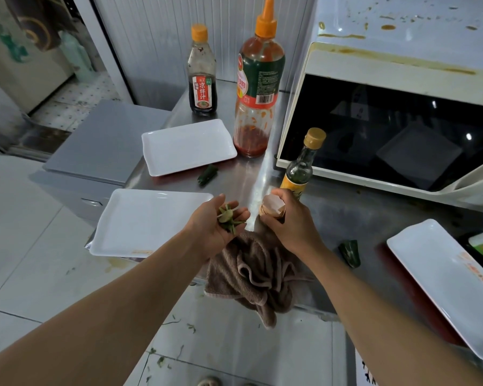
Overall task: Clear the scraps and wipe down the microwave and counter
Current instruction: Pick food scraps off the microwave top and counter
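— Started with the brown cloth (pixel 257 271)?

— Yes. Lay bunched up on the front edge of the counter (pixel 346 207), with one corner hanging down over the floor.

— And the left hand (pixel 218 221)?

— Hung just above the cloth's left side, palm up. Cupped a little pile of green scraps (pixel 227 218) with bent fingers.

— The right hand (pixel 287 221)?

— Just above the cloth's right side. Wrapped its fingers round a small bottle (pixel 272 207) with a pale cover on top. Touched the top of the cloth too; could not tell if gripped as well.

— Found more scraps?

— One green pepper piece (pixel 349 253) just right of the cloth. Another pepper bit (pixel 207 175) behind the cloth, by the far tray (pixel 187 146). Tiny green bits (pixel 179 324) on the floor below the cloth.

— The microwave (pixel 388 129)?

— Behind the cloth and to the right, door closed, brown stains along the top.

— Anything else?

— A white tray (pixel 145 221) left of the cloth, another tray (pixel 444 282) well to the right. A glass bottle (pixel 301 162) right behind the hand, then a red sauce bottle (pixel 257 93) and a dark sauce bottle (pixel 202 79) far behind the cloth.
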Available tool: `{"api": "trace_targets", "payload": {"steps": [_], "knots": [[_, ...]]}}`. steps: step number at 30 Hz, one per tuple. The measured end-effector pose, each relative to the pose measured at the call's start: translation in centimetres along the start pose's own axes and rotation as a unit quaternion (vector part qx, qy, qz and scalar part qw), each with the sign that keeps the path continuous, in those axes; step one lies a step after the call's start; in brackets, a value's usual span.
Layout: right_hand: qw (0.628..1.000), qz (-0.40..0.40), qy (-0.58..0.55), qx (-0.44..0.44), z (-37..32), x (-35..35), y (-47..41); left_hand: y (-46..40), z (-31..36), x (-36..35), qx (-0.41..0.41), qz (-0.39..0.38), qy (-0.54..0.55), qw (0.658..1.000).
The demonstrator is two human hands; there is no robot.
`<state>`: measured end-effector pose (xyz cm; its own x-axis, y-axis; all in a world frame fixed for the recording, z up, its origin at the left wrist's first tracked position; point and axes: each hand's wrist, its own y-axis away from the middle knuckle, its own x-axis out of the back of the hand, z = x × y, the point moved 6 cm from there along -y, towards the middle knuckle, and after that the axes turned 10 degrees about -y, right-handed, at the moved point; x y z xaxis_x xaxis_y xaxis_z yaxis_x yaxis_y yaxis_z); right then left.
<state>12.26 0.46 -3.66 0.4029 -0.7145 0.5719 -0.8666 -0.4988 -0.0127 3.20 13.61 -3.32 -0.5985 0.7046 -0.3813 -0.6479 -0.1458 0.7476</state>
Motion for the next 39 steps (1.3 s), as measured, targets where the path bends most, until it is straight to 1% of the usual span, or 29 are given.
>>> {"api": "trace_targets", "payload": {"steps": [11, 20, 25, 31, 34, 39], "knots": [[1.000, 0.003, 0.002, -0.001, 0.1, 0.1, 0.1, 0.0, -0.2, 0.0, 0.001, -0.002, -0.003, 1.000], [0.999, 0.052, 0.003, 0.010, -0.3, 2.3, 1.4, 0.4, -0.5, -1.4, 0.000, -0.014, -0.013, 1.000], [0.997, 0.075, -0.012, -0.008, 0.3, 4.6, 3.0, 0.8, -1.2, -2.8, 0.003, -0.033, -0.014, 0.999], [0.995, 0.087, 0.028, -0.046, 1.8, 5.8, 4.5, 1.3, -2.0, -3.4, 0.011, -0.038, -0.007, 0.999], [0.993, 0.082, 0.035, -0.075, 2.8, 5.7, 5.1, 1.5, -2.2, -3.4, 0.013, -0.034, -0.011, 0.999], [0.991, 0.075, 0.046, -0.099, 3.7, 5.5, 5.8, 1.7, -2.5, -3.4, 0.013, -0.031, -0.026, 0.999]]}}
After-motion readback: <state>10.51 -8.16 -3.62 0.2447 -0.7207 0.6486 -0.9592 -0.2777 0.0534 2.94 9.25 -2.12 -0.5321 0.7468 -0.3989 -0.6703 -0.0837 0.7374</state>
